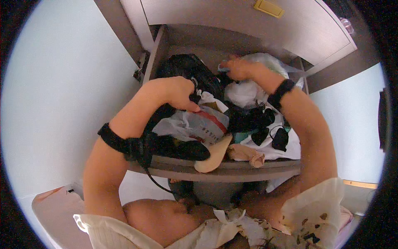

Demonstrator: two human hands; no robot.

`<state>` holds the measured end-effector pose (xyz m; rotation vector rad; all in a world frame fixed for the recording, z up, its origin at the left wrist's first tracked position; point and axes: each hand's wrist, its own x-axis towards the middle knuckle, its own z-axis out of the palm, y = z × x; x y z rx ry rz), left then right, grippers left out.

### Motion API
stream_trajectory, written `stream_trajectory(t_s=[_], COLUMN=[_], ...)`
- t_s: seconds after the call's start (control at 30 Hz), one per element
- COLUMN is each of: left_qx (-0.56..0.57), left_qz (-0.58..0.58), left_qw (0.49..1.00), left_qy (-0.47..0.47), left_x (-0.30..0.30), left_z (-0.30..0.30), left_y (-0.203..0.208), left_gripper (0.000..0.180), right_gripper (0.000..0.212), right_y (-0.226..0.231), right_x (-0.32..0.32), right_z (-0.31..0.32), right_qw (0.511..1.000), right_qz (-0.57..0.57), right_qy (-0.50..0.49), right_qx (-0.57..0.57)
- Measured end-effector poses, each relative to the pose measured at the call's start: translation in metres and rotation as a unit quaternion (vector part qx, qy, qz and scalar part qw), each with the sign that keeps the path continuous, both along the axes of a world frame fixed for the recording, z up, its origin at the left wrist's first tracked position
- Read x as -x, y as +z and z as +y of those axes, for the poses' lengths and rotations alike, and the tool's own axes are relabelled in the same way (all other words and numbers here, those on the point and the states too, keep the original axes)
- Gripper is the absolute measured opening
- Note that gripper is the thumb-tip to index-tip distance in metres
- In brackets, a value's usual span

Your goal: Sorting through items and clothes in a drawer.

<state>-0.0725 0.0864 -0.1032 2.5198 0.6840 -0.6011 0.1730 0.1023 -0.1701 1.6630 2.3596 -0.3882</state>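
The mid-frame drawer (pixel 265 174) holds a red-striped plastic bag (pixel 184 124). The left hand (pixel 179 93) and right hand (pixel 241 69) curl their fingers; any grip is unclear.

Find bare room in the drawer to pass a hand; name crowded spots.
A bare strip shows at the back of the drawer, beyond the black bundle, left of the right hand. The front is crowded: plastic bag, beige cloth, white cloth.

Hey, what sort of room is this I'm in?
Probably a bedroom at home, though I can't be sure: there's an open drawer crammed with plastic bags and white cloth, below a panel with a yellow handle.
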Motion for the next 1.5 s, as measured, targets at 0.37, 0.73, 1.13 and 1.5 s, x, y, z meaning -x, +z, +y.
stream_trajectory(t_s=[0.37,0.73,1.13,1.5], left_qx=[0.01,-0.04,-0.05,-0.161], left_qz=[-0.018,-0.006,-0.043,-0.401], left_qw=[1.0,0.999,0.998,0.877], left_qy=[-0.008,0.03,0.024,0.209], left_x=[0.004,-0.006,-0.013,-0.011], left_z=[0.0,-0.012,-0.014,-0.034], left_y=[0.001,0.02,0.03,0.044], left_gripper=[0.054,0.056,0.05,0.051], right_gripper=[0.034,0.028,0.038,0.032], right_y=[-0.054,0.012,-0.134,0.121], right_x=[-0.033,-0.024,-0.051,0.027], right_z=[0.021,-0.004,0.065,-0.085], right_qw=[0.997,0.996,0.979,0.854], right_qz=[0.022,0.02,-0.199,0.488], right_qy=[-0.051,-0.055,0.022,-0.156], right_qx=[0.046,-0.075,-0.029,-0.095])
